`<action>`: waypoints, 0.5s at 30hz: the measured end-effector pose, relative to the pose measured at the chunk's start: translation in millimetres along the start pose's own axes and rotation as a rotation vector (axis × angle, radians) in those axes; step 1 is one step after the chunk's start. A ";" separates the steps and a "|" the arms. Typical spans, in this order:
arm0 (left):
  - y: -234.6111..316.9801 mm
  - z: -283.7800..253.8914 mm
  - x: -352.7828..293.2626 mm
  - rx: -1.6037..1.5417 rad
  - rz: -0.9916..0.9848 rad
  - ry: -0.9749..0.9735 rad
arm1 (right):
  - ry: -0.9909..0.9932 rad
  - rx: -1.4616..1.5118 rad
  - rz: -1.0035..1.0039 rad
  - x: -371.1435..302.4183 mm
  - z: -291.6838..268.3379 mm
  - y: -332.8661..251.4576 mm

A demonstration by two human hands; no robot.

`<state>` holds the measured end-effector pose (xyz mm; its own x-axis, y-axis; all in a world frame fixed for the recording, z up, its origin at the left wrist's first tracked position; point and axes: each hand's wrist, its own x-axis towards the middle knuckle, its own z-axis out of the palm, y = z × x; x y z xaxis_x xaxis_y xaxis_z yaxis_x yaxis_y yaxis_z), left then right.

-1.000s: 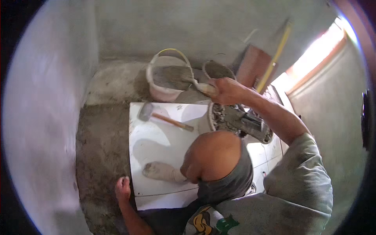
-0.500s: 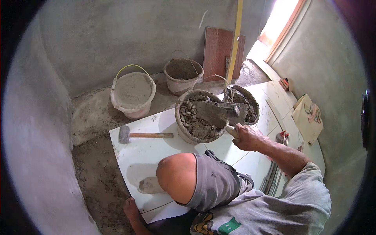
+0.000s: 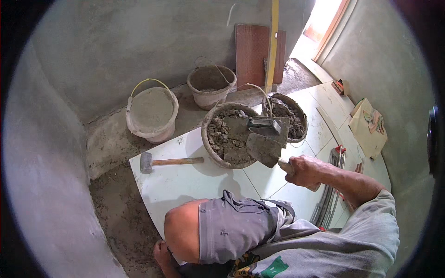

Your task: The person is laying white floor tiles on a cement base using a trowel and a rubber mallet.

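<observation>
Head view, right hand, trowel over bucket rim

Mallet: grey head, wooden handle; lying flat, head to the left. Bucket, yellow-handled: smooth grey mix inside. Second bucket, wire-handled: right of the first, near the back wall. Reddish-brown panel: leaning upright. Yellow bar: upright before the panel. Metal rails, red fittings: partly hidden. Pale sheet: crumpled cloth on it, near the right wall. Doorway: brightly lit.
</observation>
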<state>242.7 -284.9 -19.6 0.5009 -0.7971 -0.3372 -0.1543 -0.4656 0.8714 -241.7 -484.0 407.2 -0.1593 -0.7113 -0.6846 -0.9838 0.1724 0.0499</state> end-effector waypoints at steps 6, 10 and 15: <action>159.6 31.2 -43.6 0.252 -0.051 0.002 | 0.027 0.068 0.012 8.4 18.0 10.2; 8.7 3.7 -1.6 -0.041 -0.207 0.003 | 0.034 0.060 -0.085 12.4 24.3 -1.8; 97.2 19.0 -16.6 0.308 -0.062 -0.083 | 0.056 0.055 -0.077 15.2 28.5 -8.4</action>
<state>203.2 -324.2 64.0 0.4483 -0.7865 -0.4247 -0.3823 -0.5982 0.7042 -233.5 -476.8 375.6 -0.0896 -0.7603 -0.6434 -0.9875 0.1519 -0.0420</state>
